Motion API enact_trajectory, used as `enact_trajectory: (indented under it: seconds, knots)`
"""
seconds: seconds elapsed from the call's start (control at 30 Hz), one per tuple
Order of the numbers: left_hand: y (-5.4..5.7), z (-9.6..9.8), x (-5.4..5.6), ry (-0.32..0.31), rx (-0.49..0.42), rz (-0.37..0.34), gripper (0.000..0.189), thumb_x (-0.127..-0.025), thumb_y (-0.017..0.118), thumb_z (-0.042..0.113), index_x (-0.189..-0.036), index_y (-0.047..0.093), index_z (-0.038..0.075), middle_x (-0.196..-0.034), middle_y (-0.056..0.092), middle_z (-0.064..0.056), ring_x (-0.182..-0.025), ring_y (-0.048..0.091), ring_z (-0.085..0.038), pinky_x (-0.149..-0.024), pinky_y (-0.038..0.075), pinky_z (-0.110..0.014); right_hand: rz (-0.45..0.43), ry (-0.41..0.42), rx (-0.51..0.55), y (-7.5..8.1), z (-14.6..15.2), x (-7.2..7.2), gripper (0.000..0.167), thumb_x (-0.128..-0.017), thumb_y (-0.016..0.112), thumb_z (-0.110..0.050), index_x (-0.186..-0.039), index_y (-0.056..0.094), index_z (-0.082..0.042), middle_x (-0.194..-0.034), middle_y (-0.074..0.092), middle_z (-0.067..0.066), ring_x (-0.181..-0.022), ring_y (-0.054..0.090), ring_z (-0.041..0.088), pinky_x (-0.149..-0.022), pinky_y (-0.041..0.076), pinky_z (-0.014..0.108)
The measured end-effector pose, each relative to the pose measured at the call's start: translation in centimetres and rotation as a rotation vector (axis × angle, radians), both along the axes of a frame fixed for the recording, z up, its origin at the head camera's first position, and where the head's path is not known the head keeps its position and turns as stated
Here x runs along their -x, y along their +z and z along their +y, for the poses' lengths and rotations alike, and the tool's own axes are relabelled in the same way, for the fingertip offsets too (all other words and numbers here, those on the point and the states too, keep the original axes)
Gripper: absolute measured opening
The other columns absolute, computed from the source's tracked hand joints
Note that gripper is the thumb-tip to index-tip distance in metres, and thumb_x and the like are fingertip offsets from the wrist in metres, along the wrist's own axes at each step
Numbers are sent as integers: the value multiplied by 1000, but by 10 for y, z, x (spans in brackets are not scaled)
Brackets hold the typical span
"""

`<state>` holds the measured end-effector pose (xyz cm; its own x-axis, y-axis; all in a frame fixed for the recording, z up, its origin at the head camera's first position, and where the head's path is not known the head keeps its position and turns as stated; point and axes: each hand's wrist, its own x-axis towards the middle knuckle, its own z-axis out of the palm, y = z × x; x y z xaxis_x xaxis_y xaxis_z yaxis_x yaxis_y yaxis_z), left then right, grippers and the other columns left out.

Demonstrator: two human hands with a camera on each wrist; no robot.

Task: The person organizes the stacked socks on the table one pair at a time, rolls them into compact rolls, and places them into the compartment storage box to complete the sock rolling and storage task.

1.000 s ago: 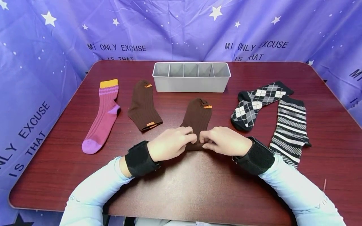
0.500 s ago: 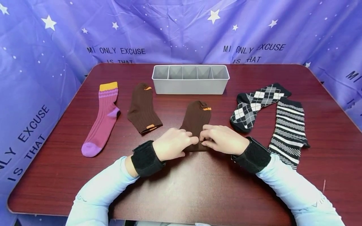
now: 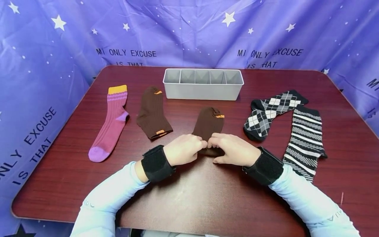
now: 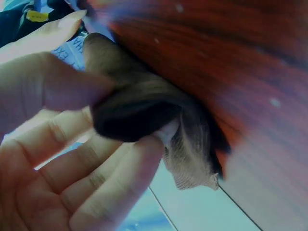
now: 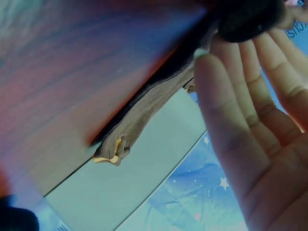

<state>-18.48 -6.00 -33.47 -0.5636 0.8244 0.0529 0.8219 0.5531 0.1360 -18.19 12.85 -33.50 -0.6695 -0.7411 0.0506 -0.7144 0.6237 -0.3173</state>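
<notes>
A brown ribbed sock (image 3: 207, 124) with an orange mark near its toe lies at the middle of the table, cuff toward the person. At the cuff, my left hand (image 3: 184, 148) pinches the fabric; the left wrist view shows the sock's dark opening (image 4: 137, 118) between thumb and fingers. My right hand (image 3: 234, 148) holds the same cuff from the other side, its fingertips beside the left ones. In the right wrist view the sock (image 5: 139, 113) stretches away from the fingers; the exact right thumb contact is hidden.
A second brown sock (image 3: 152, 113) and a pink sock (image 3: 110, 123) lie to the left. On the right are an argyle sock (image 3: 270, 113) and a striped sock (image 3: 305, 141). Behind stands a grey divided box (image 3: 204, 91). A purple starry cloth (image 3: 189, 33) hangs beyond.
Both hands have drawn closer together at the sock's cuff. The right thumb has spread from its fingers, and the cuff edge looks raised. The other socks and the box stay put.
</notes>
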Motion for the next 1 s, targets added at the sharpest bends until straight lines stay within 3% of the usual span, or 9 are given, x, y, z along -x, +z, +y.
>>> enact_trajectory:
  seconds: [0.13, 0.23, 0.3, 0.37, 0.47, 0.57, 0.67, 0.83, 1.0]
  knots:
    - [-2, -1, 2, -48, -86, -92, 22, -71, 48, -5, -88, 50, 8, -72, 56, 2, -63, 51, -8, -56, 39, -19, 8, 22, 7, -1, -1, -1, 30, -64, 70, -12, -91, 58, -14, -82, 49, -5, -74, 48, 6, -69, 41, 24]
    - [-1, -1, 3, -44, -120, -158, 21, -72, 47, -5, -88, 45, 7, -73, 57, 2, -64, 52, -8, -58, 40, -20, -26, 27, 40, 1, 0, 0, 28, -66, 68, -6, -91, 57, -12, -83, 53, -6, -75, 51, 6, -69, 43, 24]
    - [-1, -1, 2, -24, -119, -166, 20, -72, 48, -3, -88, 44, 7, -76, 56, 2, -66, 52, -8, -59, 41, -21, -65, 31, 66, 2, 1, 1, 27, -68, 66, -3, -92, 57, -12, -85, 57, -6, -78, 52, 5, -70, 44, 23]
    - [0, 0, 1, -3, -110, -133, 19, -72, 50, 0, -89, 46, 9, -79, 55, 3, -69, 52, -8, -60, 43, -24, -91, 38, 76, 3, 1, 2, 26, -69, 64, -1, -92, 57, -12, -85, 59, -7, -77, 53, 4, -69, 44, 23]
    - [2, -1, 0, 14, -113, -23, 23, -70, 56, 6, -91, 51, 14, -84, 52, 5, -75, 50, -8, -59, 44, -25, -98, 45, 79, 3, 2, 5, 25, -71, 63, 1, -92, 55, -11, -84, 60, -6, -76, 54, 4, -67, 44, 23]
    - [3, -2, 0, 8, -126, 81, 29, -66, 65, 10, -92, 55, 17, -83, 48, 4, -75, 48, -11, -57, 43, -25, -92, 43, 69, 2, 2, 6, 22, -71, 61, 3, -86, 52, -10, -78, 58, -5, -70, 52, 5, -63, 43, 22]
    - [2, -3, -1, 4, -93, 136, 36, -62, 71, 16, -95, 56, 19, -84, 47, 3, -74, 49, -12, -54, 44, -26, -77, 35, 60, 2, 3, 6, 20, -72, 61, 3, -84, 51, -9, -78, 55, -3, -69, 50, 6, -62, 41, 22]
    - [0, -3, 0, 29, 6, 180, 40, -60, 73, 24, -97, 58, 19, -87, 47, 2, -74, 51, -13, -54, 46, -26, -34, 3, 88, 3, 3, 4, 22, -70, 63, 0, -87, 56, -12, -87, 50, -1, -73, 49, 9, -65, 41, 23]
    - [0, -2, 1, 40, -32, 187, 38, -61, 72, 18, -95, 56, 15, -87, 46, 1, -74, 51, -14, -53, 46, -27, 22, -17, 111, 1, 3, 4, 21, -69, 63, 0, -85, 55, -11, -85, 48, 0, -72, 50, 8, -65, 41, 23]
